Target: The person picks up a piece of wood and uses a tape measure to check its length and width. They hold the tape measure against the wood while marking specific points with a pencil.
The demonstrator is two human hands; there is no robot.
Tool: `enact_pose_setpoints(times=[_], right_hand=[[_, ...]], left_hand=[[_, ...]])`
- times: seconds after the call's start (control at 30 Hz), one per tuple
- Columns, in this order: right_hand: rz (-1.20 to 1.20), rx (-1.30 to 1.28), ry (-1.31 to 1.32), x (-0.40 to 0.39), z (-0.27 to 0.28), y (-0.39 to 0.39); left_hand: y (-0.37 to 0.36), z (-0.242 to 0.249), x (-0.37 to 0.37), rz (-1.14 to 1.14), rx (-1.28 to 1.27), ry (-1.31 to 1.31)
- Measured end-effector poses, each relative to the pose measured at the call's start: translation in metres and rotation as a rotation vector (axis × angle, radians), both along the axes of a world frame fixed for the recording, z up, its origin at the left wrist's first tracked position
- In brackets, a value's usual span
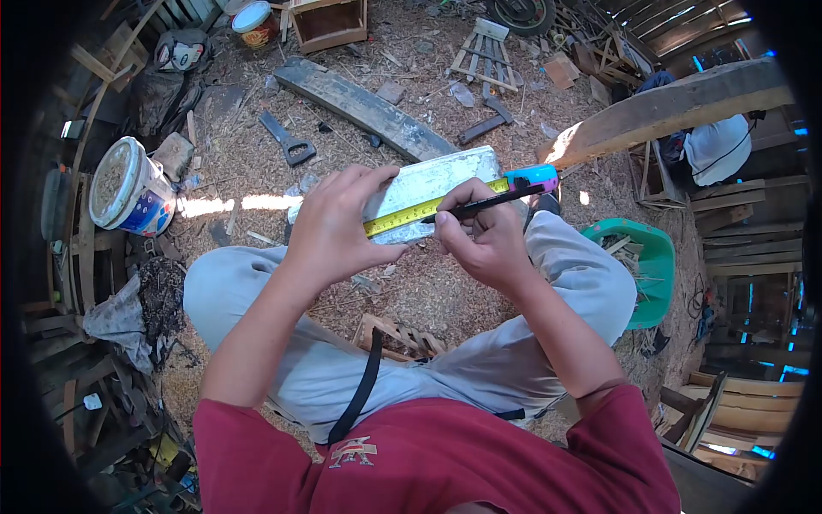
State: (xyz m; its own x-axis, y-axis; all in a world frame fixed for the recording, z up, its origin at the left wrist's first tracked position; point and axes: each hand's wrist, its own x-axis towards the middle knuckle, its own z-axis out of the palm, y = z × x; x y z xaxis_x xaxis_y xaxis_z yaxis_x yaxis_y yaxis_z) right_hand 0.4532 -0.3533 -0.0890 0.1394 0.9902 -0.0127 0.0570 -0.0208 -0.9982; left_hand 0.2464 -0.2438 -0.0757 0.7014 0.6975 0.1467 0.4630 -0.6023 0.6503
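A short board with worn white paint [432,178] lies across in front of me, over my spread knees. My left hand [336,218] grips its left end, fingers over the far side and thumb along the near edge, by the end of the yellow tape. The tape measure's blade [402,218] runs along the board to its blue and pink case [519,177] at the right end. My right hand [486,236] is closed around a black marker [497,202]. The marker's tip points left, right at the tape's near edge.
Beyond the board lie a long weathered plank [368,107] and a handsaw [289,141] on the shaving-covered ground. A white bucket [128,184] stands at left, a green tub [659,274] at right. A thick timber beam [668,107] slants in from the right.
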Motion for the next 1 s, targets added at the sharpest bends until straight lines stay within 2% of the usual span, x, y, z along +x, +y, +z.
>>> enact_pose_setpoints(times=[0.37, 0.47, 0.67, 0.77, 0.87, 1.0], right_hand=[[0.054, 0.137, -0.185, 0.002, -0.022, 0.003], [0.032, 0.063, -0.13, 0.001, -0.018, 0.002], [0.074, 0.194, -0.345, 0.005, -0.013, 0.003], [0.123, 0.062, -0.365, 0.006, -0.004, 0.0], [0.116, 0.026, -0.312, 0.005, -0.006, 0.0], [0.133, 0.062, -0.372, 0.008, -0.011, 0.001]], left_hand=[[0.0, -0.008, 0.0, 0.02, -0.01, 0.039], [-0.001, -0.008, 0.0, 0.027, 0.007, 0.038], [0.001, -0.008, -0.001, 0.03, 0.016, 0.046], [0.001, -0.007, -0.001, 0.034, 0.013, 0.052], [0.001, -0.008, 0.0, 0.034, 0.023, 0.044], [0.002, -0.006, 0.001, 0.032, 0.028, 0.045]])
